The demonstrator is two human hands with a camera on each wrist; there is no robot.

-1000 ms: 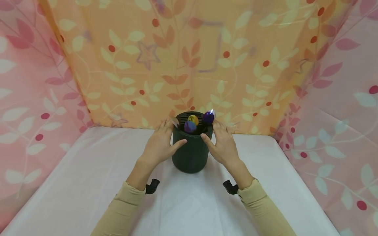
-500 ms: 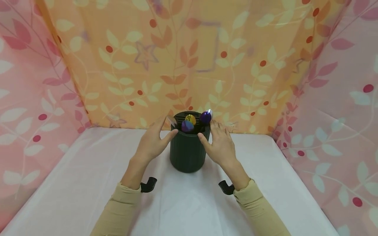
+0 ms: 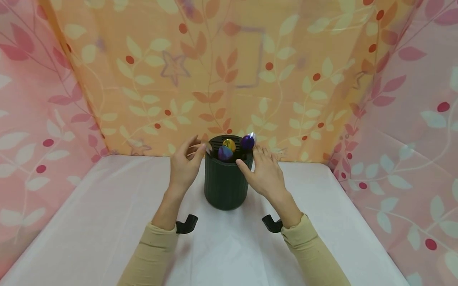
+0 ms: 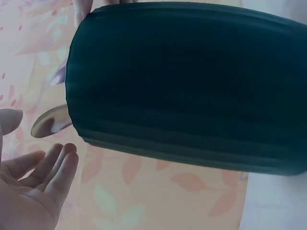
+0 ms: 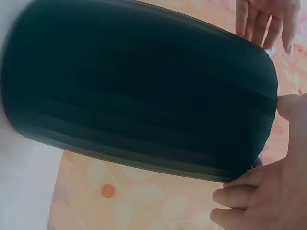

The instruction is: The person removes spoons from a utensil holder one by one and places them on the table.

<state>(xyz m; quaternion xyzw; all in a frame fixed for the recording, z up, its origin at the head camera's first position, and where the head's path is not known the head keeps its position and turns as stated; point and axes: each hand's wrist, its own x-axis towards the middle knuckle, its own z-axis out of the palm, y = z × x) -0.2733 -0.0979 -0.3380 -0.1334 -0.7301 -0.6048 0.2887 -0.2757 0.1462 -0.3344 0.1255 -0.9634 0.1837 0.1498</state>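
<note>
A dark green ribbed utensil holder stands upright on the white-covered table, with several shiny spoons in it. A gold spoon, a blue-purple spoon and a purple spoon show their bowls above the slotted top. Beside the left rim, my left hand has its fingers loosely bent and holds nothing. A silver spoon's bowl leans out near its thumb and fingertips, apart from them. My right hand rests against the holder's right side, fingers extended and thumb at the front rim.
White cloth covers the table. An orange leaf-print curtain hangs close behind the holder, and pink patterned curtains flank both sides. Black curved pieces stick out from both wrists.
My left hand has come off the holder's left side, drawn back to the left and turned with its fingers bending. My right hand stays at the holder's right side.
</note>
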